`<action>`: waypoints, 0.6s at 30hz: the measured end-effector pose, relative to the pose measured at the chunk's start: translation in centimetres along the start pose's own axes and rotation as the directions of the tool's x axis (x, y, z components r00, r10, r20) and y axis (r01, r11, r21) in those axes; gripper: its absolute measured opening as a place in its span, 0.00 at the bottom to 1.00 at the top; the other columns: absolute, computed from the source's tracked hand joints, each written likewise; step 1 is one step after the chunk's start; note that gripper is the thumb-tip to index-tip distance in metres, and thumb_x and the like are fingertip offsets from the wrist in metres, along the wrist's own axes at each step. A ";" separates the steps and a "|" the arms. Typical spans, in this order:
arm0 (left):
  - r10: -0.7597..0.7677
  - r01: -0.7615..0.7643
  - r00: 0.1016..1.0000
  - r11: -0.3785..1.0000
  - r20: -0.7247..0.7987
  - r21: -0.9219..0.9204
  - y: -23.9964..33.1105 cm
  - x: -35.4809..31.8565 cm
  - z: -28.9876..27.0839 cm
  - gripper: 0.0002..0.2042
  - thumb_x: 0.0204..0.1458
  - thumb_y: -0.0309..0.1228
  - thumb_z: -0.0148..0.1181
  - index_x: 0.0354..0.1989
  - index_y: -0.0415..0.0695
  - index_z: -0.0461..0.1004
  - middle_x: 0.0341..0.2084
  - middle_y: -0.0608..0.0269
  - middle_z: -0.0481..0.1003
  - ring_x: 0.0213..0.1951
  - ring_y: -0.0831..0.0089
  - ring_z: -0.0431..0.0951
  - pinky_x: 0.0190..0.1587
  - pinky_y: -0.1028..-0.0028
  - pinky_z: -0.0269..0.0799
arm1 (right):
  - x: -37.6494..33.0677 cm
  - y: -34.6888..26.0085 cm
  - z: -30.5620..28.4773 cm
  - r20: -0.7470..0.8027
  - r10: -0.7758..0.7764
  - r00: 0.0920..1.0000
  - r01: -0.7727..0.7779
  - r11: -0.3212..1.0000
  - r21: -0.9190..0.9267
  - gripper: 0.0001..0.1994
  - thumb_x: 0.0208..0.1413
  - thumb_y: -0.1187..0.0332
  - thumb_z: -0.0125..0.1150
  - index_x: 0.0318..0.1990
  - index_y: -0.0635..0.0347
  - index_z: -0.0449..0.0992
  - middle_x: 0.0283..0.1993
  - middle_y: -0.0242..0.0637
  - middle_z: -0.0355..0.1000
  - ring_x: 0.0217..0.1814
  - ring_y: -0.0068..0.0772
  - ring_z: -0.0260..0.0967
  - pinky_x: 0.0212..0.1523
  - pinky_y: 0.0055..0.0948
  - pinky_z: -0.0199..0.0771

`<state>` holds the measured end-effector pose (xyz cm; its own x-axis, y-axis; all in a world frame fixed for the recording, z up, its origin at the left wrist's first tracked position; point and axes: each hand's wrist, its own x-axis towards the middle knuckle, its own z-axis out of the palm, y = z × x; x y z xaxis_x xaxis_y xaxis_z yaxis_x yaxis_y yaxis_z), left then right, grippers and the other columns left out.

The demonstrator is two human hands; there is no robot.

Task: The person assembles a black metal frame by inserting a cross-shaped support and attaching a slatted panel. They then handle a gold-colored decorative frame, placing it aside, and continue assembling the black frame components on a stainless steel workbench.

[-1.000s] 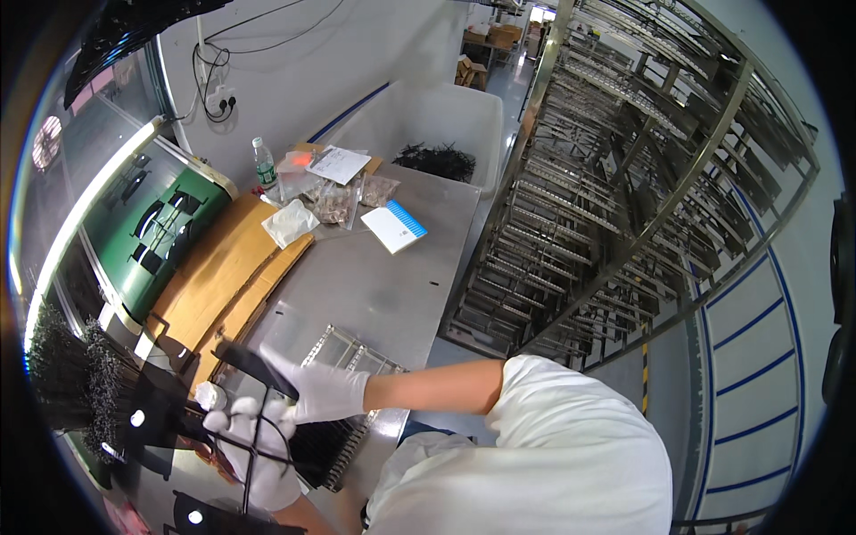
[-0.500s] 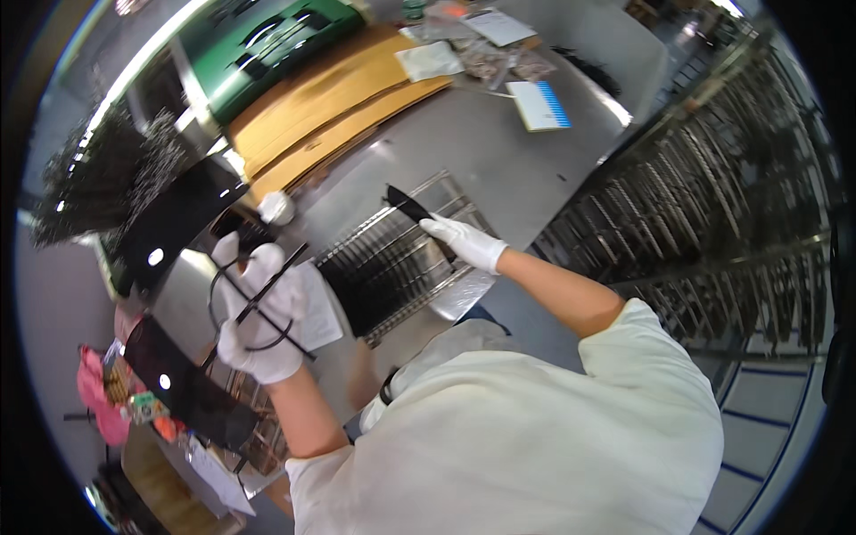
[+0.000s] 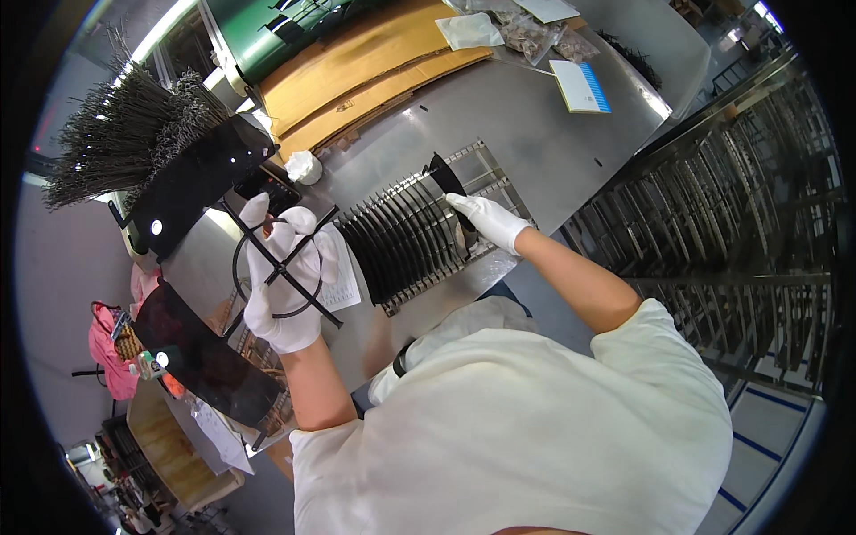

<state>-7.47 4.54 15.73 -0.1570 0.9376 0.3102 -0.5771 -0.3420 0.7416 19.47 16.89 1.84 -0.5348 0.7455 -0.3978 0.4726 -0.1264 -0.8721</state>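
Observation:
My left hand [image 3: 283, 323], in a white glove, is closed on a black ring with crossed bars [image 3: 281, 267]. The ring stands in front of the glove's fingers, and the bar ends stick out past it. My right hand [image 3: 486, 221], also gloved in white, pinches the edge of a black curved plate [image 3: 448, 176] at the right end of a row. Several similar black plates [image 3: 392, 236] stand on edge, side by side, in a metal wire rack [image 3: 490, 169] on the table. The lower part of the pinched plate is partly hidden by my fingers.
A steel table [image 3: 544, 160] carries yellow cardboard [image 3: 374, 76], a white crumpled wad [image 3: 303, 167] and a blue-edged card [image 3: 580, 86]. Bundled black wires [image 3: 134, 134] and dark curved panels [image 3: 201, 357] stand at left. Tall metal racks [image 3: 704, 214] line the right.
The view has shifted, so the table and both hands appear higher and farther right. Both hands keep their holds, and the right-hand plate stays at the rack's end.

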 end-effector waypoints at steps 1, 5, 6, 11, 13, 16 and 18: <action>0.004 -0.004 1.000 1.000 0.007 -0.011 -0.1 0.0 0.1 0.48 0.47 0.51 0.68 0.73 0.41 0.54 0.50 0.46 0.72 0.33 0.62 0.75 0.30 0.73 0.71 | 0.5 1.1 0.3 0.011 -0.012 1.000 0.012 1.000 0.008 0.35 0.70 0.39 0.43 0.66 0.63 0.69 0.52 0.46 0.75 0.54 0.43 0.70 0.57 0.35 0.65; -0.039 0.041 0.998 0.999 0.043 -0.026 -0.9 -0.1 0.1 0.45 0.51 0.48 0.63 0.75 0.41 0.51 0.52 0.48 0.71 0.37 0.68 0.69 0.35 0.76 0.70 | -0.6 -2.2 -0.9 0.156 0.218 0.963 -0.226 0.974 0.034 0.39 0.65 0.31 0.45 0.68 0.57 0.68 0.30 0.37 0.75 0.28 0.30 0.72 0.32 0.31 0.74; -0.070 0.073 0.995 0.996 0.071 -0.049 -1.0 -0.1 0.0 0.45 0.50 0.48 0.63 0.74 0.42 0.52 0.52 0.50 0.72 0.37 0.68 0.69 0.36 0.77 0.70 | -0.6 -2.2 -1.2 0.128 0.211 0.969 -0.214 0.977 0.012 0.40 0.65 0.31 0.43 0.69 0.56 0.67 0.31 0.39 0.76 0.29 0.31 0.73 0.33 0.33 0.75; -0.194 0.195 0.981 0.979 0.027 -0.064 -2.6 -0.3 0.5 0.42 0.55 0.48 0.61 0.74 0.45 0.50 0.51 0.47 0.71 0.43 0.58 0.77 0.43 0.69 0.77 | -1.4 -6.2 0.1 -0.025 0.106 0.994 -0.097 0.754 -0.650 0.47 0.66 0.32 0.42 0.78 0.61 0.43 0.45 0.66 0.77 0.47 0.62 0.79 0.49 0.52 0.77; -0.302 0.301 0.953 0.953 -0.006 -0.036 -2.8 0.0 1.3 0.40 0.56 0.48 0.60 0.73 0.45 0.50 0.50 0.47 0.71 0.44 0.56 0.78 0.46 0.66 0.78 | -2.4 -8.8 -1.0 0.000 0.008 1.000 -0.005 0.662 -0.749 0.48 0.63 0.38 0.55 0.77 0.63 0.45 0.47 0.64 0.77 0.51 0.60 0.78 0.52 0.49 0.77; -0.474 0.481 0.877 0.869 0.084 -0.116 -2.6 -0.3 1.0 0.39 0.56 0.48 0.60 0.71 0.41 0.51 0.50 0.44 0.72 0.44 0.51 0.80 0.47 0.63 0.79 | -2.1 -9.3 -1.9 -0.027 -0.611 0.791 0.281 0.402 -0.871 0.50 0.55 0.49 0.71 0.77 0.60 0.48 0.59 0.59 0.70 0.62 0.56 0.70 0.59 0.45 0.74; -0.466 0.516 0.846 0.837 0.258 -0.181 -3.7 -1.0 1.2 0.38 0.57 0.50 0.58 0.68 0.37 0.54 0.45 0.43 0.74 0.36 0.52 0.81 0.38 0.66 0.80 | -3.4 -12.5 -2.0 -0.059 -0.697 0.715 0.459 0.531 -0.712 0.50 0.48 0.57 0.78 0.76 0.57 0.53 0.63 0.53 0.69 0.61 0.51 0.70 0.59 0.43 0.75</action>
<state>-4.18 4.79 13.40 0.3430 0.9367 0.0705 -0.7090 0.2089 0.6736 16.81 17.25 14.73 -0.6705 0.6592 0.3404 0.5043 0.7414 -0.4427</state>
